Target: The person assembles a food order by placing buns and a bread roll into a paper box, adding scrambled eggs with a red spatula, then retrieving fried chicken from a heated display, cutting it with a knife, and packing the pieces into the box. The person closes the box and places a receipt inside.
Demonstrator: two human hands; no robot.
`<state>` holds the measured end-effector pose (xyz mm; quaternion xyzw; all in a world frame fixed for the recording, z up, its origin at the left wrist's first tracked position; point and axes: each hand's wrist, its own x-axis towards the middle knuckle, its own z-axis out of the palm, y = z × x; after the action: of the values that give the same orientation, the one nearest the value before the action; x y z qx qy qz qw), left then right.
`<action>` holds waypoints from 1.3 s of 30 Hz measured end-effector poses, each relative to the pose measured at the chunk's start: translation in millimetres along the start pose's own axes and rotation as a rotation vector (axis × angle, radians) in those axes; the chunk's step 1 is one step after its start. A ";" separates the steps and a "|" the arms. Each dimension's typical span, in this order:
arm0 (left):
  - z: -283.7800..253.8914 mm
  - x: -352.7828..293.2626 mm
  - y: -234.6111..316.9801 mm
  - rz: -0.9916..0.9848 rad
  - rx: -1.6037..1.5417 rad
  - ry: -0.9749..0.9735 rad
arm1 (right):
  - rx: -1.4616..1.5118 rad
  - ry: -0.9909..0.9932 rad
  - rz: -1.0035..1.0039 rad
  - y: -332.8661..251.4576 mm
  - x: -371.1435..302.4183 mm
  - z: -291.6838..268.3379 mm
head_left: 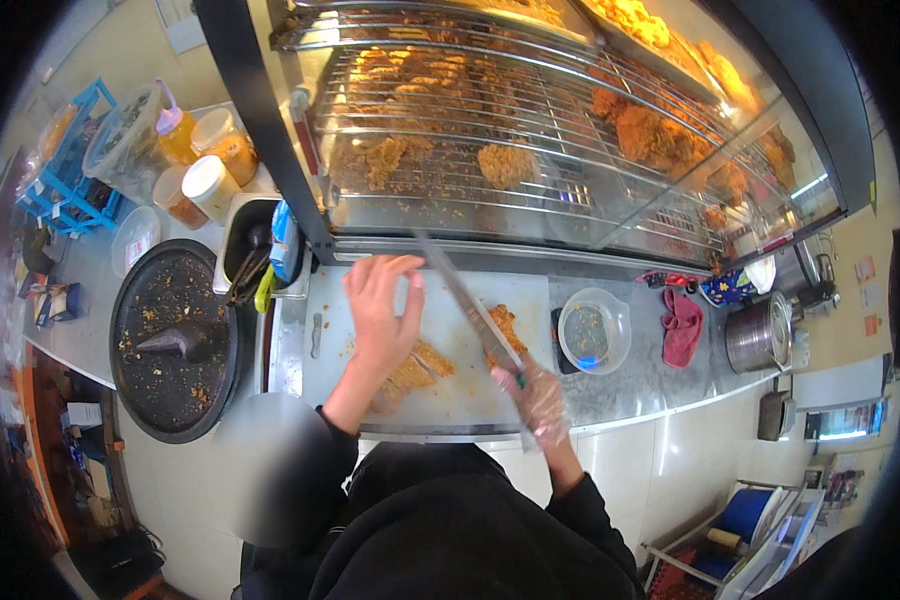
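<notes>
My left hand [383, 312] lies flat, fingers spread, on a strip of fried breaded cutlet [418, 367] on a white cutting board [440, 310]. My right hand [538, 398], in a clear plastic glove, grips the handle of a long knife [465, 297]; its blade points up and away toward the display case. A second piece of fried cutlet [508, 328] lies on the board beside the blade. Crumbs are scattered over the board.
A glass warming case [530, 130] with wire racks of fried pieces stands behind the board. Left: a round black tray [175, 340], a utensil tub [250, 250], lidded jars [210, 185]. Right: a clear bowl [593, 330], a red cloth [681, 325], a metal pot [760, 335].
</notes>
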<state>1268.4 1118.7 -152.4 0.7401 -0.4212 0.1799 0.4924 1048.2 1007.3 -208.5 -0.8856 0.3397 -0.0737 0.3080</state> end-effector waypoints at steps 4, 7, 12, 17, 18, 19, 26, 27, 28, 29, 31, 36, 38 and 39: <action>-4.2 -35.5 27.5 -0.190 0.030 0.001 | 0.046 0.035 -0.098 39.4 22.0 -9.0; 3.6 -73.4 48.1 -0.270 0.052 -0.067 | 0.209 -0.133 -0.045 55.7 25.4 -5.5; 8.1 -98.8 61.8 -0.383 0.104 -0.057 | 0.102 -0.171 0.051 19.9 -13.1 -10.1; 25.0 -105.6 79.5 -0.436 0.119 -0.099 | 0.238 -0.090 0.105 16.0 -41.3 -12.8; 30.0 -111.8 82.7 -0.438 0.117 -0.153 | 0.293 -0.076 0.111 19.5 -39.6 -15.6; 34.9 -115.9 87.3 -0.436 0.109 -0.201 | 0.344 -0.054 0.114 23.3 -35.6 -20.2; 64.3 -168.1 95.9 -0.450 0.224 -0.714 | 0.220 -0.025 0.032 53.1 -22.0 -32.0; 69.0 -173.4 90.3 -0.430 0.222 -0.738 | 0.208 -0.013 0.033 54.7 -24.1 -32.1; 73.6 -175.2 85.9 -0.406 0.218 -0.759 | 0.120 -0.015 0.042 51.0 -27.5 -38.3; 75.7 -175.5 79.5 -0.337 0.191 -0.783 | 0.133 -0.001 0.025 53.9 -30.7 -37.5; 76.1 -166.0 67.5 -0.199 0.134 -0.833 | 0.159 0.027 -0.006 63.6 -41.3 -34.0; 70.3 -118.5 70.6 -0.099 0.079 -0.759 | -0.196 0.038 -0.026 56.2 -53.9 -33.1; 71.3 -96.8 74.3 -0.094 0.027 -0.722 | -0.173 0.039 -0.066 65.9 -55.2 -21.7; 77.7 -82.9 78.1 -0.088 -0.022 -0.696 | -0.162 0.036 -0.085 69.5 -57.0 -18.6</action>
<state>1146.2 1074.8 -198.8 0.7692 -0.5334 -0.1094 0.3345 960.0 994.7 -230.6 -0.9199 0.3120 -0.0748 0.2256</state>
